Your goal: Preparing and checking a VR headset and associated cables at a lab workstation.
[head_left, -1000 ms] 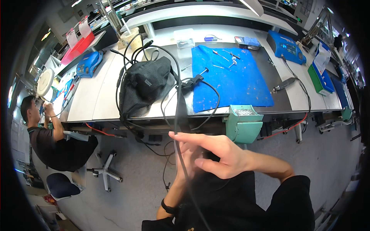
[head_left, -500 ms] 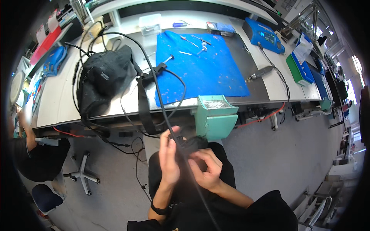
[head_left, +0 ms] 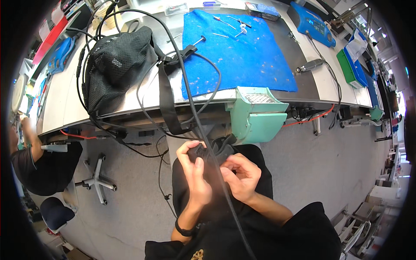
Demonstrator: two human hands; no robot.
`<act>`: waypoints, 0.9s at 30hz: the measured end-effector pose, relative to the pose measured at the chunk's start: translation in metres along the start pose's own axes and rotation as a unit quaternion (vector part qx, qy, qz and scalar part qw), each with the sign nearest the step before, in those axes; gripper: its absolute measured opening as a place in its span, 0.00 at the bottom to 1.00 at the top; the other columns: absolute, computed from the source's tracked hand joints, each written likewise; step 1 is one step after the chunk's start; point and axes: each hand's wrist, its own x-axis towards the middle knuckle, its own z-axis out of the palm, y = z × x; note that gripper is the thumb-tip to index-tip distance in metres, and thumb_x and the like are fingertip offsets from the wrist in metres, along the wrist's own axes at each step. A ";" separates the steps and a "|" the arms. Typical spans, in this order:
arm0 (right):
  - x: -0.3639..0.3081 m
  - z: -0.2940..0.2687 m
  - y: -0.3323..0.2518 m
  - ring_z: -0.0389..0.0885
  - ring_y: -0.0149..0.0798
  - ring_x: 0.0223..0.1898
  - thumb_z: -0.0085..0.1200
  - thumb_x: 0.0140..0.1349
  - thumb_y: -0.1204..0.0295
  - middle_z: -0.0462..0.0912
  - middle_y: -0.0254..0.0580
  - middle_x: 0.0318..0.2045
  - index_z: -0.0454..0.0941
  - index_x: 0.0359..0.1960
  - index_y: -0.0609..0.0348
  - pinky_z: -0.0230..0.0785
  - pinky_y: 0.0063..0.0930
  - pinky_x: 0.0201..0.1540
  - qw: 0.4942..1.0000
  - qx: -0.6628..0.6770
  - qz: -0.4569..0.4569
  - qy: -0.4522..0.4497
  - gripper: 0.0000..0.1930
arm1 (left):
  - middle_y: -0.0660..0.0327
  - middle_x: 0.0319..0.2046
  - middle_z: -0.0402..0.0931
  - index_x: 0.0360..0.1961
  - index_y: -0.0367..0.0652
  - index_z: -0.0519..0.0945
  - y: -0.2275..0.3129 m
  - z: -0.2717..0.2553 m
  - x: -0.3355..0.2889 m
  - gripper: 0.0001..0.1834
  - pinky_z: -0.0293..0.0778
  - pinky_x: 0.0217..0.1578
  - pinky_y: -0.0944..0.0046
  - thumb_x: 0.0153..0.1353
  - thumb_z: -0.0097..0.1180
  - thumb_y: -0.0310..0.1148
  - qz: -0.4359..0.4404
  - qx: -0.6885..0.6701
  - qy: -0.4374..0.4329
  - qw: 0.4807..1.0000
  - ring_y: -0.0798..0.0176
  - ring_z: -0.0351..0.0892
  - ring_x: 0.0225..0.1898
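A small black object (head_left: 213,152) sat between both hands in the lap, the left hand (head_left: 195,175) gripping its left side and the right hand (head_left: 242,175) pinching its right. A black cable (head_left: 190,108) ran up from them to the workbench (head_left: 65,108) beyond, with its blue mat (head_left: 242,56), black mesh bag (head_left: 115,65) and green bin (head_left: 255,115).

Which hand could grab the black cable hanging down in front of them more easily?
Probably the left hand. Its fingers lie right beside the black cable, while the right hand sits a little further off, curled on the small black object both hands hold.
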 end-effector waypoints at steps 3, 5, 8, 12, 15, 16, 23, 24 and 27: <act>0.004 -0.011 0.000 0.82 0.33 0.31 0.60 0.58 0.87 0.84 0.47 0.35 0.81 0.53 0.75 0.72 0.24 0.33 0.993 -0.046 -0.066 -0.090 0.19 | 0.53 0.53 0.70 0.62 0.38 0.63 0.007 -0.002 -0.002 0.20 0.66 0.59 0.59 0.74 0.43 0.35 -0.048 -0.004 -0.044 0.998 0.63 0.70 0.52; 0.017 -0.014 -0.002 0.82 0.35 0.30 0.60 0.58 0.87 0.84 0.49 0.34 0.80 0.54 0.76 0.73 0.26 0.33 0.980 -0.097 -0.121 -0.120 0.20 | 0.53 0.53 0.70 0.62 0.38 0.63 0.005 -0.003 -0.004 0.20 0.66 0.59 0.59 0.74 0.43 0.35 -0.054 0.009 -0.038 0.998 0.63 0.70 0.52; 0.030 -0.022 -0.001 0.83 0.39 0.24 0.61 0.55 0.86 0.84 0.50 0.29 0.79 0.56 0.76 0.75 0.29 0.29 0.950 -0.149 -0.200 -0.186 0.23 | 0.53 0.53 0.71 0.62 0.38 0.62 0.001 -0.006 -0.005 0.20 0.66 0.59 0.59 0.74 0.45 0.34 -0.078 -0.017 -0.035 0.996 0.63 0.70 0.52; 0.043 -0.013 -0.003 0.80 0.37 0.18 0.60 0.52 0.87 0.84 0.45 0.25 0.79 0.57 0.77 0.72 0.24 0.25 0.920 -0.241 -0.282 -0.129 0.26 | 0.54 0.52 0.71 0.62 0.38 0.62 0.000 0.000 -0.006 0.22 0.67 0.58 0.61 0.72 0.52 0.32 -0.043 0.004 -0.039 0.998 0.64 0.71 0.52; 0.054 -0.009 -0.011 0.80 0.33 0.18 0.59 0.51 0.87 0.86 0.46 0.27 0.77 0.60 0.77 0.71 0.22 0.25 0.923 -0.274 -0.236 -0.135 0.29 | 0.54 0.51 0.69 0.61 0.38 0.62 -0.002 0.002 -0.004 0.25 0.69 0.56 0.61 0.68 0.58 0.29 0.051 0.131 -0.050 0.989 0.64 0.72 0.51; 0.054 -0.007 -0.011 0.80 0.33 0.18 0.59 0.51 0.87 0.86 0.46 0.27 0.77 0.60 0.77 0.71 0.22 0.25 0.921 -0.276 -0.236 -0.142 0.29 | 0.54 0.51 0.69 0.61 0.39 0.60 -0.001 0.003 -0.005 0.27 0.69 0.55 0.60 0.65 0.60 0.25 0.050 0.107 -0.055 0.991 0.63 0.72 0.51; 0.036 -0.004 -0.005 0.79 0.26 0.27 0.51 0.73 0.75 0.87 0.59 0.49 0.72 0.66 0.73 0.74 0.22 0.35 0.986 -0.037 -0.158 -0.046 0.22 | 0.49 0.50 0.69 0.60 0.40 0.56 0.000 0.012 -0.004 0.36 0.71 0.54 0.57 0.58 0.68 0.19 0.125 0.070 -0.106 0.984 0.60 0.73 0.50; 0.037 -0.003 -0.003 0.79 0.26 0.27 0.51 0.73 0.75 0.87 0.59 0.49 0.72 0.66 0.73 0.74 0.22 0.35 0.986 -0.036 -0.156 -0.055 0.22 | 0.49 0.50 0.69 0.60 0.40 0.56 0.000 0.011 -0.005 0.36 0.71 0.54 0.57 0.58 0.68 0.19 0.126 0.070 -0.096 0.985 0.60 0.73 0.50; 0.044 0.000 0.003 0.86 0.42 0.44 0.45 0.73 0.82 0.56 0.72 0.75 0.67 0.70 0.71 0.78 0.30 0.47 0.970 0.030 -0.219 -0.103 0.24 | 0.48 0.51 0.69 0.60 0.39 0.57 -0.003 0.008 -0.004 0.35 0.71 0.54 0.57 0.61 0.69 0.24 0.110 0.052 -0.106 0.987 0.59 0.73 0.50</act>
